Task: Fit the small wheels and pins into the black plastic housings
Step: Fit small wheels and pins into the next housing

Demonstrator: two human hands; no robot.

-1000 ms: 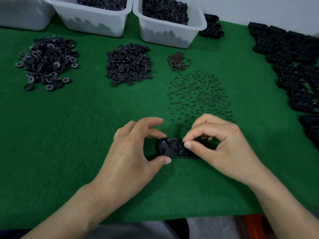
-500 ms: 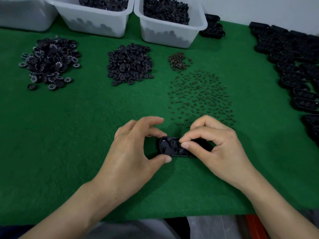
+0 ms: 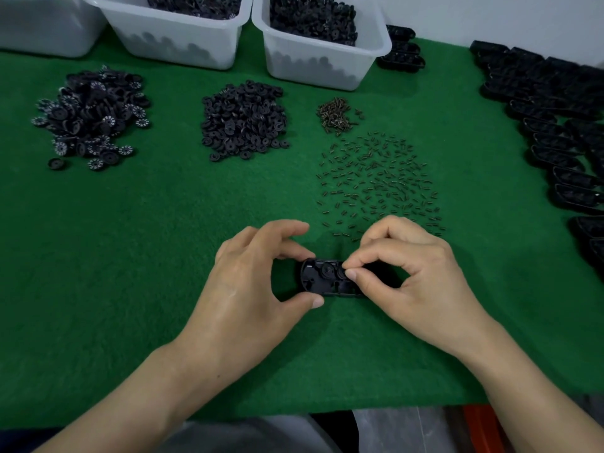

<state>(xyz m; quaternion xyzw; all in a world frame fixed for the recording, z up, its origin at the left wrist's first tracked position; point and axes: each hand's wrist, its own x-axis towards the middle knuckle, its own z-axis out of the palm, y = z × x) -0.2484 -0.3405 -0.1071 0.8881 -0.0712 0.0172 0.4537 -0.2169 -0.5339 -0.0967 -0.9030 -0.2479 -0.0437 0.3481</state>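
A black plastic housing (image 3: 318, 278) lies open side up on the green felt near the table's front edge. My left hand (image 3: 258, 282) grips its left end between thumb and curled fingers. My right hand (image 3: 408, 276) covers its right half and pinches something small over the housing's middle, next to a small black wheel (image 3: 326, 271) seated inside; what the fingertips hold is too small to tell. Loose dark pins (image 3: 379, 181) are scattered just behind my hands. A heap of plain black wheels (image 3: 243, 120) sits further back.
A heap of white-marked wheels (image 3: 93, 116) lies at the far left and a small pile of brass screws (image 3: 336, 115) behind the pins. White tubs (image 3: 323, 63) of black parts line the back edge. Rows of black housings (image 3: 562, 125) fill the right side.
My right hand's pinching fingertips have shifted slightly left and up over the housing's middle. My left hand has kept its grip on the left end.
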